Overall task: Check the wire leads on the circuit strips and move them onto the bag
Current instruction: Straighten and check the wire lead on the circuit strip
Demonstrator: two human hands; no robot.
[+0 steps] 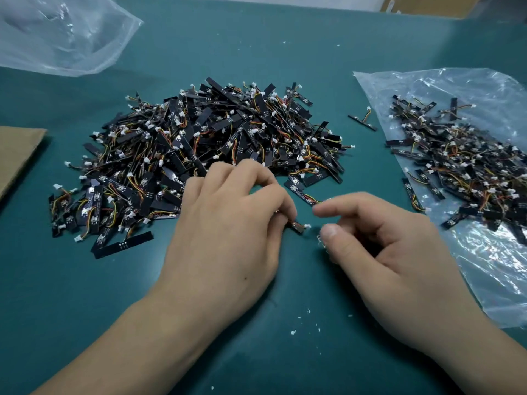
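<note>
While left grip [228,232] pinches strip [298,227], seemingly rightward

Teal table [256,47] carries strip pile [199,143], right bag [484,266], left bag [65,35], perhaps cardboard [17,149].

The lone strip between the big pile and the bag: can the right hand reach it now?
Probably yes. The lone strip lies on bare mat between the pile and the bag, nothing over it. The way from the right hand looks free, though its fingers may pinch something.
</note>
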